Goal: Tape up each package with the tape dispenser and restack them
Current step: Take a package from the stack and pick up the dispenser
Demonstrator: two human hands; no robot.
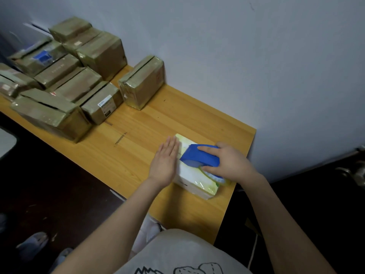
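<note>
Grey shirt (177,254) fabric with a black line drawing is seen at the bottom edge, and two bare forearms reach forward from it over a wooden table (138,147). A white package (195,180), wrapped in glossy yellowish film, is laid flat near the table's right end, close to the near edge. The left hand (165,165) is held flat against the package's left side, its fingers straight and pressed together. A blue tape dispenser (199,157) is set on top of the package and is gripped by the right hand (231,163): the index finger is stretched along the top of the blue body while the other fingers and thumb are curled round it. A roll of tape is partly seen below that hand.

Well apart, at the far left of the table, taped brown packages (65,86) are gathered in a crowded stack against the pale wall (256,56). A single brown package (142,82) is stood just to their right. Pale slippers (33,242) are seen on the dark floor at lower left.
</note>
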